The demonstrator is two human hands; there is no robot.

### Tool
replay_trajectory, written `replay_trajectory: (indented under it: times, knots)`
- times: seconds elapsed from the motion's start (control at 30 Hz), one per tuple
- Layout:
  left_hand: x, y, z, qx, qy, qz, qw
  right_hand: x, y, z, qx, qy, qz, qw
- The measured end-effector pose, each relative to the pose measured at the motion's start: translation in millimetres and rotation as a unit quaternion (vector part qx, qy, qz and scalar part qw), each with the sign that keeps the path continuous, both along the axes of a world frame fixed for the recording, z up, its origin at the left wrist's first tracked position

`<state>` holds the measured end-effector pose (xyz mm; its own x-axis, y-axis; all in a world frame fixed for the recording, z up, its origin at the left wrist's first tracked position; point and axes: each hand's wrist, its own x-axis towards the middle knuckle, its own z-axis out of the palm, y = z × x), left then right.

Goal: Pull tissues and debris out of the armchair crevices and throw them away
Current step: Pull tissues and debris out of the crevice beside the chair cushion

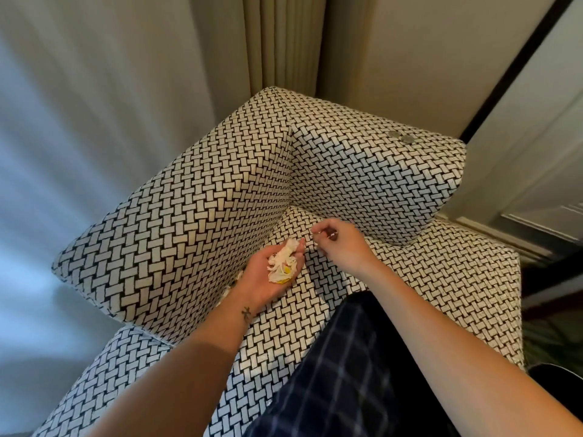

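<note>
An armchair (195, 222) in black-and-white woven fabric fills the view. My left hand (268, 279) lies palm up over the seat near the left arm crevice and cradles a wad of crumpled white tissue with yellow bits (282, 263). My right hand (340, 244) hovers over the back of the seat, near the corner crevice, with fingers curled and its fingertips pinching a small white scrap (315, 232). More white tissue bits (232, 283) peek out of the crevice beside my left wrist.
Two coin-like discs (400, 136) lie on top of the chair's back cushion. Beige curtains (284, 42) hang behind the chair. A dark-framed door or panel (536, 121) stands at right. My leg in dark checked trousers (340, 373) rests on the seat.
</note>
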<state>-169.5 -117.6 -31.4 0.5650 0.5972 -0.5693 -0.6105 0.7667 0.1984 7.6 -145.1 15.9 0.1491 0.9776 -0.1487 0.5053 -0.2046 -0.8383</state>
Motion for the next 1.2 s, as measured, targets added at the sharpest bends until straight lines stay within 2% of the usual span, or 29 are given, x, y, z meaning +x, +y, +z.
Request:
replay_trajectory:
  times: [0.17,0.37,0.5,0.6,0.8,0.9,1.2]
  knots:
    - [62.3,23.0,50.5,0.052,-0.005,-0.025,0.998,51.9,15.4,45.6,0.029,-0.019,-0.047,0.998]
    - [130.3,51.8,94.6,0.089,-0.028,-0.029,0.995,123.1,39.4,87.9,0.108,-0.092,-0.114,0.983]
    - [164.5,68.6,112.5,0.107,-0.044,-0.026,0.993,161.8,62.3,93.2,0.157,-0.074,-0.203,0.964]
    - [181.8,74.5,118.1,0.098,-0.038,-0.011,0.994,175.3,80.7,85.4,0.141,-0.062,-0.255,0.955]
    - [203.7,78.8,118.2,0.095,-0.023,0.014,0.995,171.1,101.3,71.4,0.137,-0.168,-0.313,0.925]
    - [205.6,77.3,117.1,0.099,-0.009,0.015,0.995,169.6,99.5,72.2,0.140,-0.187,-0.317,0.919]
    - [219.0,56.8,126.9,0.111,0.020,-0.011,0.994,179.6,70.5,74.4,0.160,-0.128,-0.232,0.951]
